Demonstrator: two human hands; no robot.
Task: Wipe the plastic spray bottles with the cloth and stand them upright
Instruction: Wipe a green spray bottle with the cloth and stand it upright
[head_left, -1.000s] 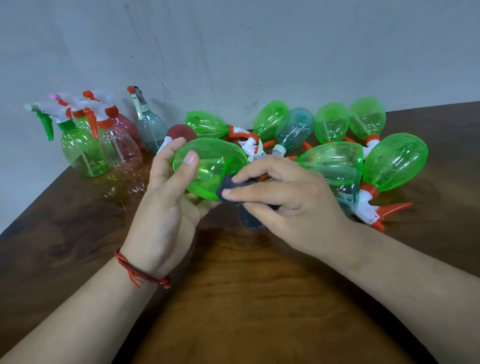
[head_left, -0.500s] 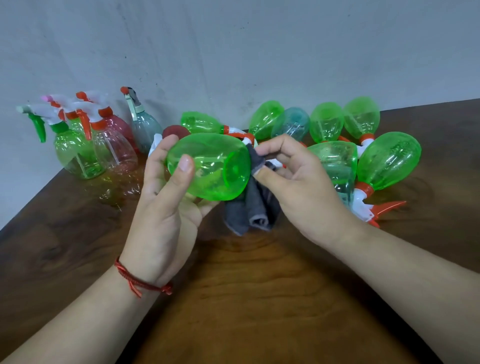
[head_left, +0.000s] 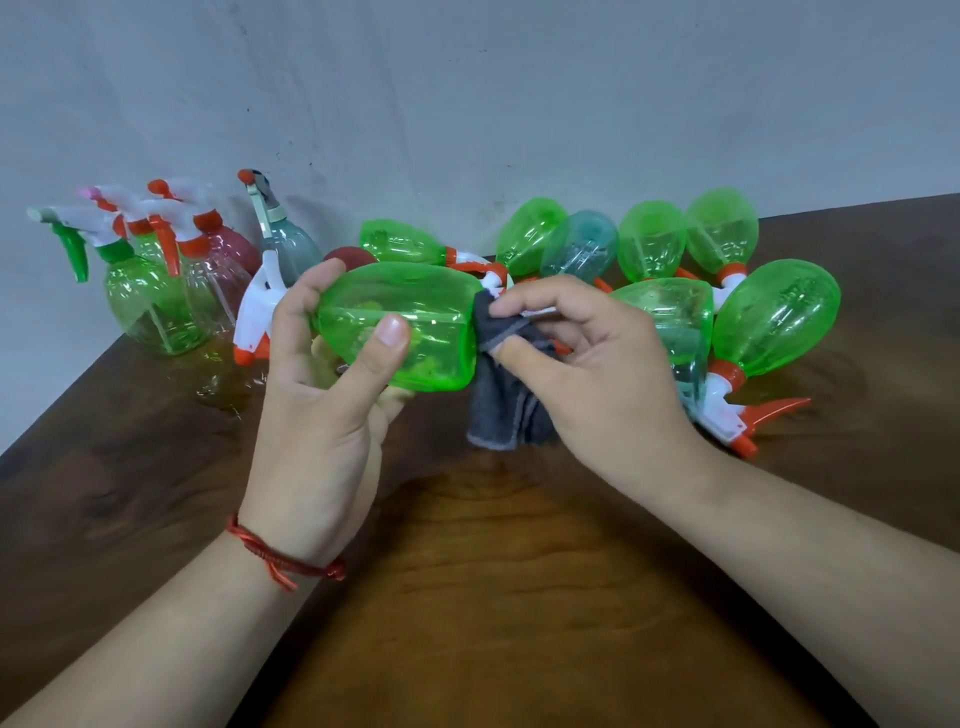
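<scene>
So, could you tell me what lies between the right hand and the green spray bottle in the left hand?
A dark grey cloth, pinched by the right hand against the base of the green spray bottle, in the head view.

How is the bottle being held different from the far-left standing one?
The held bottle lies sideways in the left hand; the far-left bottle stands upright on the table. The held bottle's spray head is white and orange; the far-left bottle's is white and green. Both are see-through green plastic.
</scene>
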